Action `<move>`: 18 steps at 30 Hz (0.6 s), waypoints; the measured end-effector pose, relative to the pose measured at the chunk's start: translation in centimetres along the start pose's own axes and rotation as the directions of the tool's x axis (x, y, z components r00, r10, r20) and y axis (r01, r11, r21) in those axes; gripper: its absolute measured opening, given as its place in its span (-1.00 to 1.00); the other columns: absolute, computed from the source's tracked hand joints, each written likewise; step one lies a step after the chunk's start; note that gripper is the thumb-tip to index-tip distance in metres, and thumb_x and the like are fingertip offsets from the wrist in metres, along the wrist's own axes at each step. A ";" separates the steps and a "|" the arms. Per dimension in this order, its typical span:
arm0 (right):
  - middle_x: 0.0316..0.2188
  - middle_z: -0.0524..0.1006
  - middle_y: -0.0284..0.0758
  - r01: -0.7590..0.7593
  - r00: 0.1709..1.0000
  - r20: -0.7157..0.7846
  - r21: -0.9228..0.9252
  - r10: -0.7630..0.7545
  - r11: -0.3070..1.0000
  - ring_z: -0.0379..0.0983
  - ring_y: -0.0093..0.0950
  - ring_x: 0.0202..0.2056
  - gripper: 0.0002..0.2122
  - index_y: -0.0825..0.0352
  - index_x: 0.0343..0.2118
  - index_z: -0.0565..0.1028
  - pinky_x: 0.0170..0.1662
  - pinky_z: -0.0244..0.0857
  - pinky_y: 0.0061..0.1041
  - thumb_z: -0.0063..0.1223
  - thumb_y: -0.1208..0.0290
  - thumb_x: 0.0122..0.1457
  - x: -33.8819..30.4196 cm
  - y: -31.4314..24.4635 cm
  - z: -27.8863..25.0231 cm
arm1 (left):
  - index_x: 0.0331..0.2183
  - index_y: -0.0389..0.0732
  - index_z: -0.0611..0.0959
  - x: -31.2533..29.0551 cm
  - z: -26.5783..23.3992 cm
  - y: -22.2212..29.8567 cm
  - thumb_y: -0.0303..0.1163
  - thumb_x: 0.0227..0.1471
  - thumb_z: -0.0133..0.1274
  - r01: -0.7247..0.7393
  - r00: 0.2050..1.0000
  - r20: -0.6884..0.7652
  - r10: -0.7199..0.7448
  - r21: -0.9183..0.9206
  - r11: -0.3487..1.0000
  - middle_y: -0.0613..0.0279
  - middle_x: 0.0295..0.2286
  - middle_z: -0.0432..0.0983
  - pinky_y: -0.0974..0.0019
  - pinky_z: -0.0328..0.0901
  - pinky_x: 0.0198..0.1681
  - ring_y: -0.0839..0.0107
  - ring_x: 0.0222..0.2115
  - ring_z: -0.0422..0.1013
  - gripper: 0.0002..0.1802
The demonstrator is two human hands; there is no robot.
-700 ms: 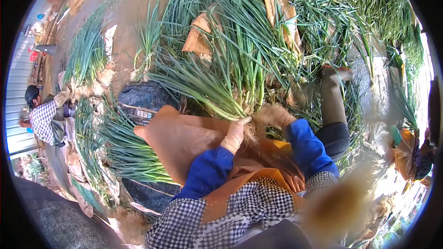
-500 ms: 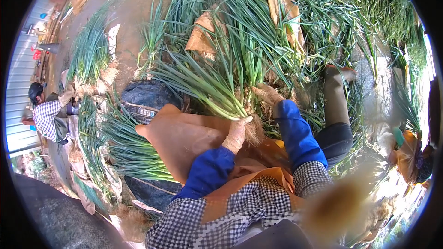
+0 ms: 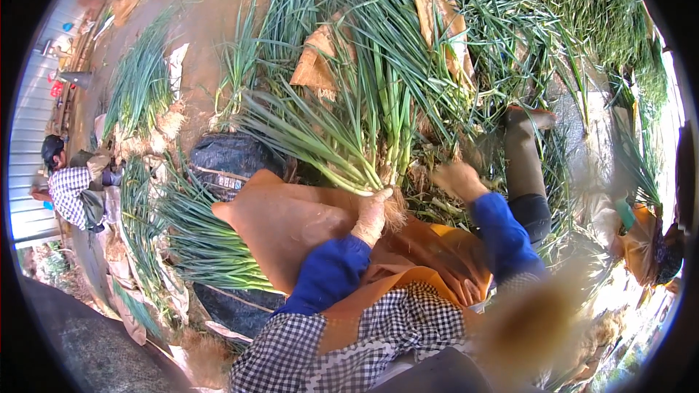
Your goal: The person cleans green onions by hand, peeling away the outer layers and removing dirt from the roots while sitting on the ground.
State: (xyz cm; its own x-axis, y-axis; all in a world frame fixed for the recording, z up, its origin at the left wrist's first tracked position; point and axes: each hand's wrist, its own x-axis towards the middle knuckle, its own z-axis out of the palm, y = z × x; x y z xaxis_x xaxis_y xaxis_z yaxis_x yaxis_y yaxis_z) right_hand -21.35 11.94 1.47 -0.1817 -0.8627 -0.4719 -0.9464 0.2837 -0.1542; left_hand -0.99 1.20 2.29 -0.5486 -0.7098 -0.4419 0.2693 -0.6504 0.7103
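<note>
My left hand [image 3: 372,216], in a dirty pale glove, grips the root end of a bunch of green onions [image 3: 349,138] that fans up and away from my lap. An orange-brown apron [image 3: 291,225] lies over my knees under the bunch. My right hand [image 3: 455,177], also gloved and blurred by motion, is stretched out to the loose green onions on the ground [image 3: 437,87] in front of me; whether it holds any stalk cannot be told. Both forearms wear blue sleeves.
Piles of green onions lie all around, with pieces of brown cardboard [image 3: 317,65] among them. A dark sack [image 3: 226,164] sits left of my knee. My booted right leg [image 3: 520,153] stretches forward. Another person [image 3: 69,189] crouches at far left; someone in orange [image 3: 641,247] is at the right.
My right hand has left the bunch near my left hand and swung out to the right over the loose onions. My left hand keeps its hold on the bunch.
</note>
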 end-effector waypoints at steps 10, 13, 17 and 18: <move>-0.60 0.53 -0.45 -0.137 0.957 -0.270 -0.084 0.110 0.987 0.48 -0.47 -0.53 -0.82 0.16 -0.68 0.52 -0.55 0.29 -0.52 -0.07 0.33 -0.03 12.7 -7.8 -2.2 | -0.28 -0.31 0.45 -1.0 -0.5 -0.6 -0.64 -0.19 0.03 0.083 0.996 -0.042 -0.078 0.119 0.989 0.25 -0.37 0.41 0.39 0.30 -0.36 0.42 -0.41 0.35 -0.69; -0.67 0.47 -0.32 -0.017 0.999 0.052 0.216 0.006 0.976 0.41 -0.45 -0.64 -0.79 0.26 -0.44 0.44 -0.61 0.30 -0.44 -0.21 0.28 0.13 6.4 -10.3 -6.5 | -0.31 -0.31 0.47 0.4 -3.8 -3.2 -0.61 -0.15 0.00 0.079 0.996 -0.046 -0.071 0.196 0.977 0.25 -0.41 0.42 0.40 0.31 -0.40 0.42 -0.43 0.36 -0.77; -0.77 0.37 -0.34 0.317 0.925 -0.183 0.853 -0.332 0.415 0.30 -0.54 -0.74 -0.69 0.37 -0.63 0.44 -0.74 0.24 -0.45 -0.14 0.28 0.14 -4.9 -8.4 -5.1 | -0.34 -0.32 0.48 1.9 -6.5 -4.5 -0.65 -0.16 -0.05 0.197 0.979 -0.028 -0.200 -0.083 0.977 0.21 -0.47 0.46 0.38 0.37 -0.42 0.38 -0.49 0.41 -0.78; -0.72 0.40 -0.35 0.022 0.979 0.019 0.980 -0.204 0.199 0.34 -0.51 -0.69 -0.73 0.38 -0.60 0.45 -0.68 0.25 -0.46 -0.09 0.29 0.10 -6.5 -3.6 -1.6 | -0.34 -0.33 0.48 1.2 -3.4 -3.3 -0.68 -0.18 -0.05 0.205 0.972 -0.098 -0.212 -0.076 0.976 0.20 -0.46 0.47 0.38 0.38 -0.41 0.36 -0.48 0.42 -0.76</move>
State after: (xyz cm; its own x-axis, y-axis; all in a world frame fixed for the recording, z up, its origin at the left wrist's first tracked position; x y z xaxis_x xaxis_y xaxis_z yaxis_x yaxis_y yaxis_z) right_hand -17.21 15.81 6.48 0.0206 -0.8943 -0.4470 0.0693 0.4473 -0.8917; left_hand 0.18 1.58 -2.47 -0.5130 -0.5789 -0.6338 0.2109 -0.8008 0.5606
